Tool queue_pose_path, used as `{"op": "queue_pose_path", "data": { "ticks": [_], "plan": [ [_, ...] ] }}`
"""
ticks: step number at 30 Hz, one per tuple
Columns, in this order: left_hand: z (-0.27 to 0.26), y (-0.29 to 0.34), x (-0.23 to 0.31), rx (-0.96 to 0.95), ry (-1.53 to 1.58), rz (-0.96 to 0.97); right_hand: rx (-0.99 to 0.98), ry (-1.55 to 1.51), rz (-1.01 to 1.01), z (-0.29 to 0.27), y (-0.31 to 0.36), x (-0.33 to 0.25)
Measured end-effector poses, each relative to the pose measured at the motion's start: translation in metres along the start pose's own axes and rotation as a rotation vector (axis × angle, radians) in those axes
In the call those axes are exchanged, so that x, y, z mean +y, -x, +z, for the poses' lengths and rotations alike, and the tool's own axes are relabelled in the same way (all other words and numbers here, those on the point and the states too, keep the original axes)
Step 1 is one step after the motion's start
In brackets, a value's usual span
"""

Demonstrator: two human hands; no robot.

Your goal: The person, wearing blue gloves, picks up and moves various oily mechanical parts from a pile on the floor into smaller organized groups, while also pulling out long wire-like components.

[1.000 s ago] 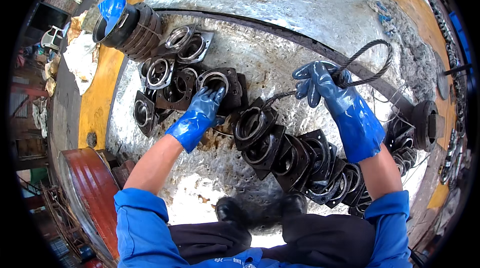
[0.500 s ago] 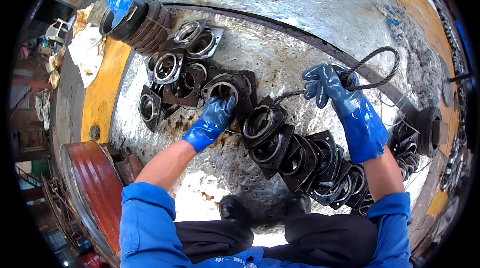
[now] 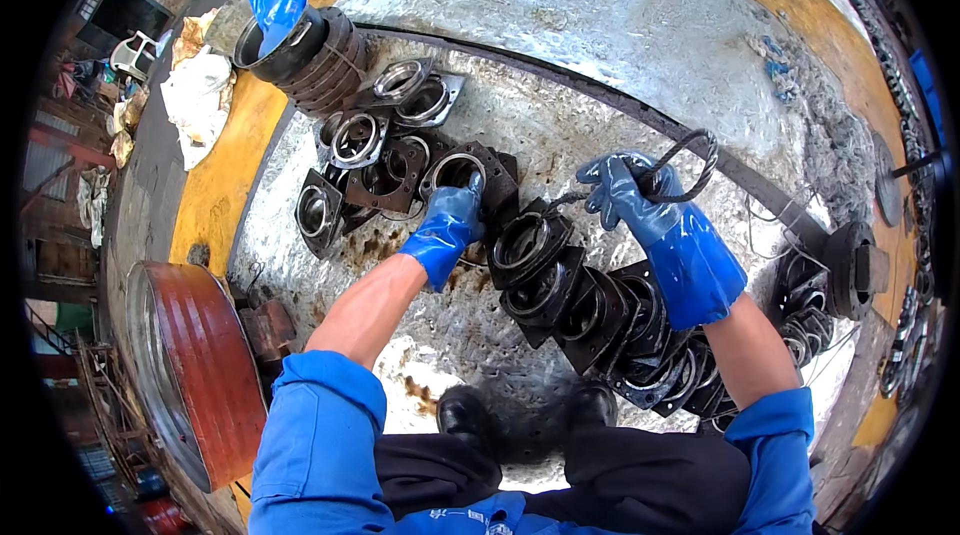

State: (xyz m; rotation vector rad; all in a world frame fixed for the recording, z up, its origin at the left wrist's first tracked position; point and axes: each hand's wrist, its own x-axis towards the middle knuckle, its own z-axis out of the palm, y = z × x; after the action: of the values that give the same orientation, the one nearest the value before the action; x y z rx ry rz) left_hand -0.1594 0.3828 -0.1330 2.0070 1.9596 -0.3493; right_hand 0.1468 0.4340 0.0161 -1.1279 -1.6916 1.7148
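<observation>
My left hand (image 3: 452,218), in a blue rubber glove, curls its fingers over the near rim of a dark square metal flange (image 3: 487,161) with a round hole. That flange lies at the right end of a heap of similar greasy flanges (image 3: 358,139). In my right hand (image 3: 636,203), gloved alike, is a steel wire rope (image 3: 697,178), its bent loop sticking out to the right. The rope's other part runs left from my fingers toward a long row of flanges (image 3: 588,313) and seems to pass into the row's top end; its course inside is hidden.
A black bucket (image 3: 297,47) with blue plastic in it stands beyond the heap. A red drum (image 3: 208,375) is at the left. My boots (image 3: 466,413) stand close to the flange row. Round metal parts (image 3: 853,270) lie at the right, and a dark raised edge (image 3: 600,87) crosses behind.
My right hand has moved left and slightly down with the rope, whose loop now looks smaller. My left hand stays at the same flange. The whole view has shifted a little.
</observation>
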Motion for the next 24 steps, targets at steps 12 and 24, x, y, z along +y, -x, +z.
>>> {"op": "queue_pose_path", "data": {
  "ticks": [12, 24],
  "plan": [
    [-0.024, 0.054, -0.027, 0.064, 0.988, -0.107, 0.063, 0.038, -0.108, 0.017, 0.041, -0.024],
    [0.058, 0.190, -0.082, -0.106, 2.057, -0.381, -0.604, 1.566, -0.177, 0.146, -0.080, -0.014]
  ]
}}
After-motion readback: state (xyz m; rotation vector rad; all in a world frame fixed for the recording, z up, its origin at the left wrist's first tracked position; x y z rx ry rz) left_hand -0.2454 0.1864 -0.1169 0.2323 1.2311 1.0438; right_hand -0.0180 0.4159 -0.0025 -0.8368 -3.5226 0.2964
